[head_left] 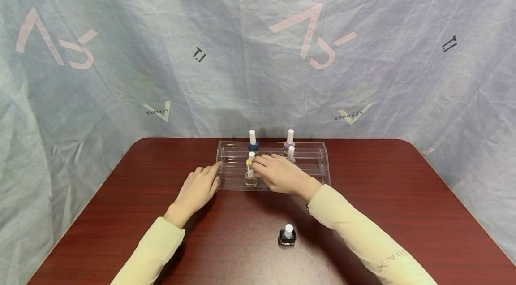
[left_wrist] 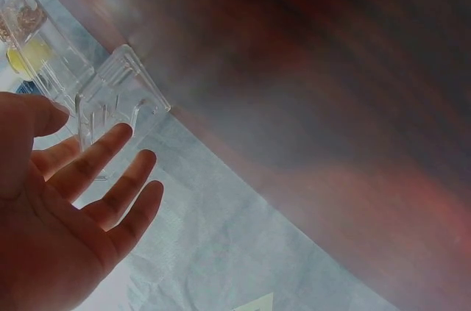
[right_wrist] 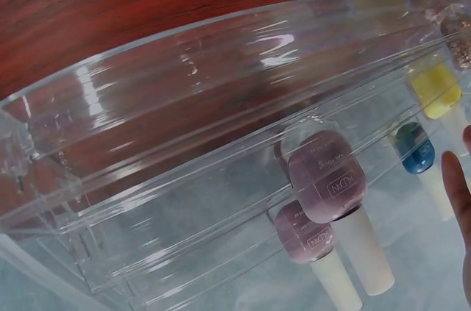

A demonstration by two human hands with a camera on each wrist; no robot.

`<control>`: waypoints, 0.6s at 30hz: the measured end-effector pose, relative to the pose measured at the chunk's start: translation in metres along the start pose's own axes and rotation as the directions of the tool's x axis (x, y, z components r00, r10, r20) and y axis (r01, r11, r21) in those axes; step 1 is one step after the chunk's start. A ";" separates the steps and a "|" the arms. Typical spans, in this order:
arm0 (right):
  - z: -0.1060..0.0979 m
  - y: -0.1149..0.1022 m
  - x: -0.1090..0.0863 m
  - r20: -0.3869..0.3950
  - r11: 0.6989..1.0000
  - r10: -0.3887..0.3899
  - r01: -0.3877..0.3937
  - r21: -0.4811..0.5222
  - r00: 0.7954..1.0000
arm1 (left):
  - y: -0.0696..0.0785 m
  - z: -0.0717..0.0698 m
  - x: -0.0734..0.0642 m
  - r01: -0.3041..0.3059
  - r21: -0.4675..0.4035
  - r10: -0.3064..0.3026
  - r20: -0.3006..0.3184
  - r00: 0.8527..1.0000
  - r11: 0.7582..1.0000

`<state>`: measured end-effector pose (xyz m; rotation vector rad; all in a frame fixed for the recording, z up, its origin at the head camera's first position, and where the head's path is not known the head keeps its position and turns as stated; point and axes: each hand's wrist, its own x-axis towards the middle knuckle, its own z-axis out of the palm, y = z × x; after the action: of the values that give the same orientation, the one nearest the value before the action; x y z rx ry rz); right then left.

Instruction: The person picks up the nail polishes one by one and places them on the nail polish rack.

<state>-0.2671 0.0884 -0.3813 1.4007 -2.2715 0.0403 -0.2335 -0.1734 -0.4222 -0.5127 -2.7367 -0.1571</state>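
A clear acrylic tiered rack (head_left: 234, 186) stands on the table with several white-capped nail polish bottles. My right hand (head_left: 280, 173) pinches the cap of a glitter nail polish bottle (head_left: 251, 180) at the front tier; its fingertips partly cover the cap. Behind that bottle is a yellow one (right_wrist: 436, 90), and farther back a blue one (head_left: 253, 146). Two purple bottles, one larger in the right wrist view (right_wrist: 327, 175) and one behind it (right_wrist: 303, 231), stand to the right. My left hand (head_left: 197, 188) touches the rack's left end, fingers extended and spread in the left wrist view.
A black nail polish bottle (head_left: 288, 236) with a white cap stands on the dark red table (head_left: 225, 240), nearer to me than the rack. Grey printed cloth (head_left: 242, 74) hangs behind the table and along both sides.
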 end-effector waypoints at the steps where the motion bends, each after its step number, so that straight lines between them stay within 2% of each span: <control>1: -0.001 0.000 -0.001 0.000 1.000 -0.002 0.002 -0.002 1.000 | 0.000 0.000 0.000 0.002 0.000 -0.002 0.002 1.000 1.000; 9: -0.005 -0.005 -0.011 0.007 0.999 -0.024 0.024 -0.035 1.000 | 0.000 0.000 0.000 -0.006 0.002 0.006 -0.011 1.000 1.000; 18: -0.006 -0.011 -0.023 -0.031 0.998 -0.056 0.055 -0.034 0.998 | 0.000 0.000 -0.001 -0.009 0.004 0.009 -0.021 1.000 1.000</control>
<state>-0.2471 0.1045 -0.3876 1.4350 -2.1965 0.0064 -0.2326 -0.1734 -0.4221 -0.5192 -2.7132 -0.1546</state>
